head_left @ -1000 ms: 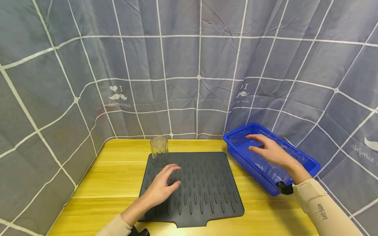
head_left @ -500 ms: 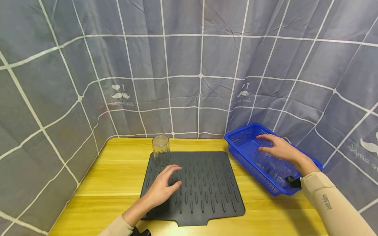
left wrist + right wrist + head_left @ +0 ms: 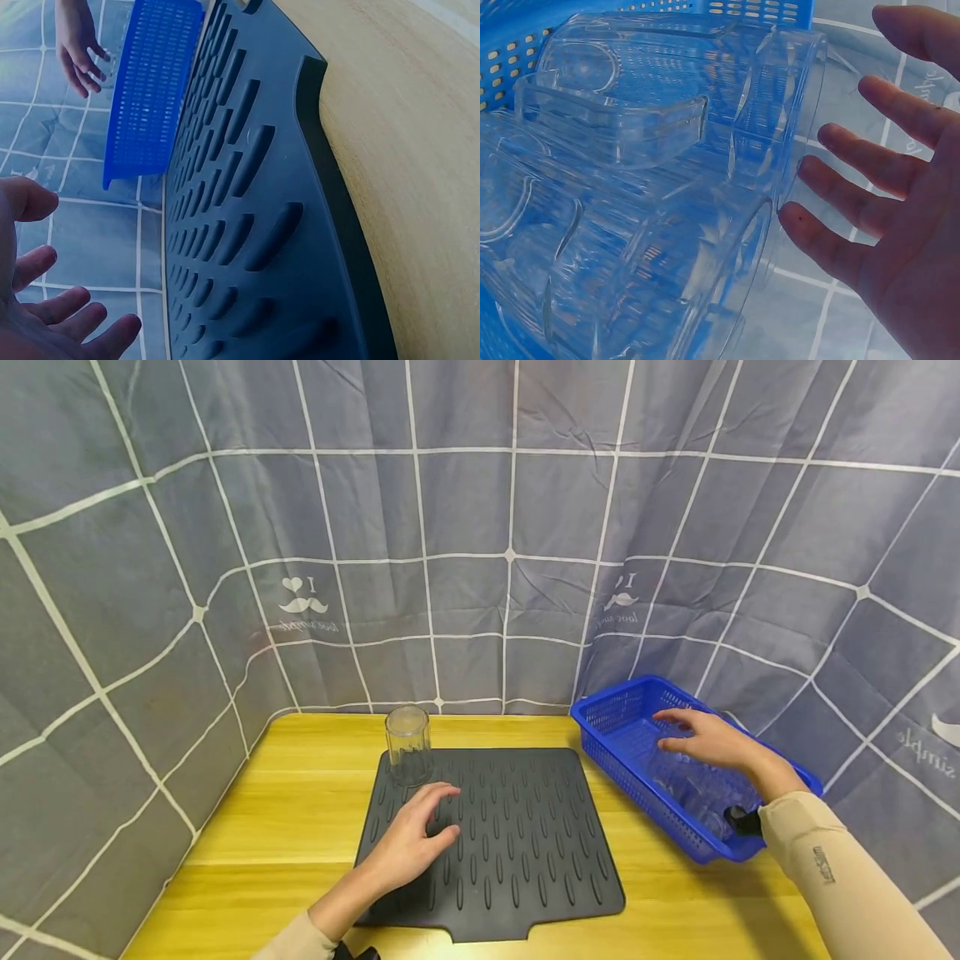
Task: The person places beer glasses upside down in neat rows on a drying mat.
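Observation:
My left hand (image 3: pixel 408 839) hovers over the near left part of a dark ribbed mat (image 3: pixel 517 843), its fingers apart and relaxed. Behind it, a clear drinking glass (image 3: pixel 408 747) stands at the mat's far left corner. Over a blue plastic basket (image 3: pixel 630 777) is my right hand (image 3: pixel 708 739), fingers loosely spread and holding nothing. Several clear cups lie inside this basket; in the right wrist view, one clear mug (image 3: pixel 652 90) rests on its side and shows a handle. Fingertips (image 3: pixel 791 214) appear right by the rims of these cups.
A yellow wood-grain table (image 3: pixel 285 810) lies under the mat and basket. A grey curtain with white lines (image 3: pixel 465 602) encloses the back and both sides. The basket's raised wall (image 3: pixel 150 90) stands close to the mat's right side.
My right hand has moved a little to the right over the basket, mostly in the first half second. The left hand and the glass on the mat have stayed about where they were.

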`<action>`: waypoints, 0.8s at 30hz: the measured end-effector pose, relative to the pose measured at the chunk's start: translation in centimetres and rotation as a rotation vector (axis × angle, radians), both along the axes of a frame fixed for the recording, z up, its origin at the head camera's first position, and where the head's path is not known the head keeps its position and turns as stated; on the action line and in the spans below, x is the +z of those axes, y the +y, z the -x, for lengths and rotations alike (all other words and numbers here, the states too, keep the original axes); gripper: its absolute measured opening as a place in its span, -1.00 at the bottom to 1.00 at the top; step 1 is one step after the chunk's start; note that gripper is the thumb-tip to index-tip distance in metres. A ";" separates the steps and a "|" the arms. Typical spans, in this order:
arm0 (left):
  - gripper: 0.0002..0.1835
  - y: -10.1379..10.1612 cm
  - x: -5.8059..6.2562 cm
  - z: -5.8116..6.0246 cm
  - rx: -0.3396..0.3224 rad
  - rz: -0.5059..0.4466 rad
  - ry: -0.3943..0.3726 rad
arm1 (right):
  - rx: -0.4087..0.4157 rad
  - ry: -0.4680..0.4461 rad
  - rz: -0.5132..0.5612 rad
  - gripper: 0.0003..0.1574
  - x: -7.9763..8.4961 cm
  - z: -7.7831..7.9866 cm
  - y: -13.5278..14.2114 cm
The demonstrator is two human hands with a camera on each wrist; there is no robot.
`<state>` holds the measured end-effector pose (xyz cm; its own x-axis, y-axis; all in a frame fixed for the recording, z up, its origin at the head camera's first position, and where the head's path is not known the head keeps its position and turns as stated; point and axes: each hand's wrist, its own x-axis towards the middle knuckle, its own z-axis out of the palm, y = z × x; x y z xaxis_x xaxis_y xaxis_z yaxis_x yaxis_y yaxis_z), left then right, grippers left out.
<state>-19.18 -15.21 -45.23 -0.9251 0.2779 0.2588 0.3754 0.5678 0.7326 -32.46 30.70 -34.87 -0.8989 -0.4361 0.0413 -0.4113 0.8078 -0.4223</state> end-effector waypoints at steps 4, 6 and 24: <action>-0.49 0.0 0.1 0.3 0.006 0.000 0.013 | 0.007 0.003 -0.004 -0.30 0.2 0.5 0.0; -0.49 0.1 0.2 0.4 0.008 0.001 0.013 | 0.012 0.009 -0.009 -0.32 0.3 0.7 0.1; -0.49 0.3 0.2 0.3 0.006 0.019 0.016 | 0.022 -0.040 -0.041 -0.22 -1.3 1.3 0.5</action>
<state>-19.51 -14.90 -45.08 -0.9225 0.2774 0.2684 0.3837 0.5840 0.7154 -33.79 31.23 -36.17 -0.8898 -0.4561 -0.0130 -0.4123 0.8160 -0.4051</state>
